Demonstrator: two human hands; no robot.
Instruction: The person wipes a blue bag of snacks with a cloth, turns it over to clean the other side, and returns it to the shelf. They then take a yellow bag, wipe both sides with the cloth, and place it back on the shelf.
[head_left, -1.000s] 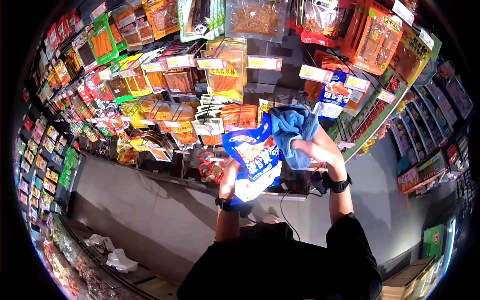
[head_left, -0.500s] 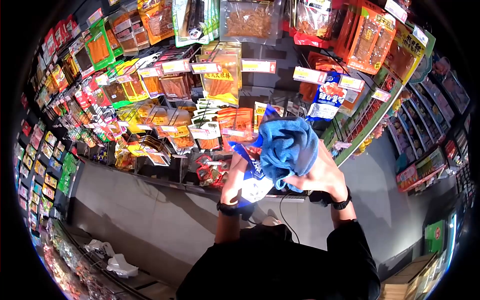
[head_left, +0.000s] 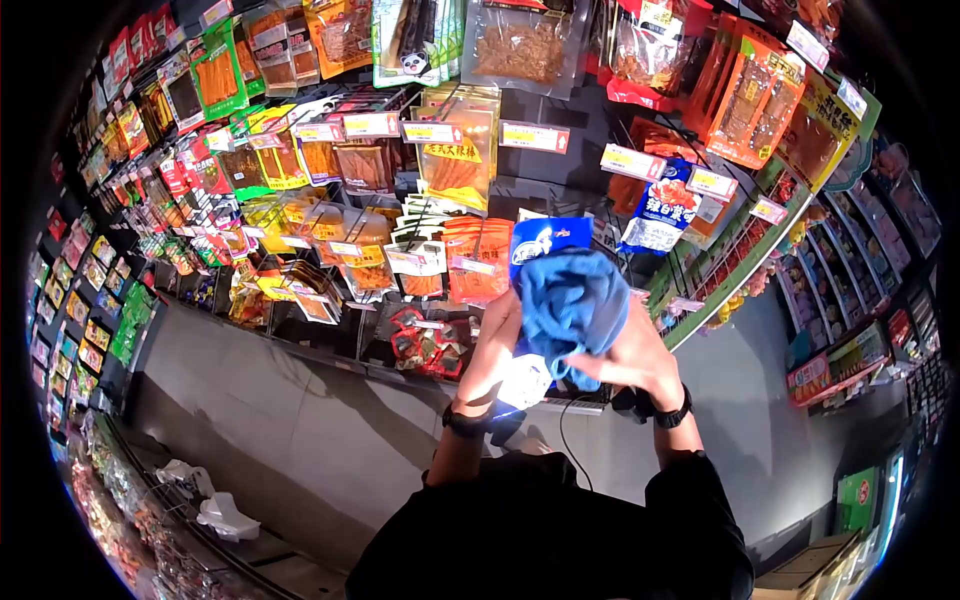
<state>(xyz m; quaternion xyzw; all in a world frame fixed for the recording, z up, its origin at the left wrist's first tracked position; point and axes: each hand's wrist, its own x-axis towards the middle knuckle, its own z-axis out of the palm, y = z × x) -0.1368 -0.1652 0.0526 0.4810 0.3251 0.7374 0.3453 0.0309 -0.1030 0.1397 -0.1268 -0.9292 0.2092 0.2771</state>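
Left hand (head_left: 497,330) gripping blue snack bag (head_left: 545,240); right hand (head_left: 630,355) clutching blue cloth (head_left: 570,305), now covering bag front, having slid down from bag top: wiping progressing.

The fisheye lens bends the shelves strongly, and a black ring closes the picture at the corners. The light comes from above and is bright on the hanging packets (head_left: 455,150). Glare whitens the blue packet (head_left: 527,378) just below the fingers (head_left: 610,362). The floor is dimmer, the edges soft.
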